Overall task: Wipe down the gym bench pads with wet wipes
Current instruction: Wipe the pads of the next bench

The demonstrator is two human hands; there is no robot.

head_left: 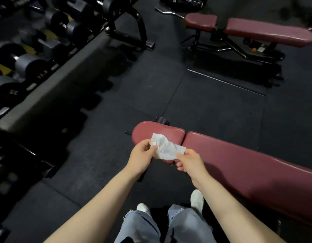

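Observation:
A crumpled white wet wipe [164,148] is stretched between both hands above the near bench. My left hand [142,156] pinches its left end and my right hand [190,162] pinches its right corner. Below them lies the maroon seat pad [151,131] of the near bench, and its long back pad [248,172] runs off to the right. The wipe hangs just over the seat pad's near edge; whether it touches the pad I cannot tell.
A second maroon bench [267,33] on a black frame stands at the far right. A dumbbell rack [29,58] lines the left side, with a black stand [130,27] behind it. Dark rubber floor [169,81] lies between. My jeans and white shoes [197,199] are below.

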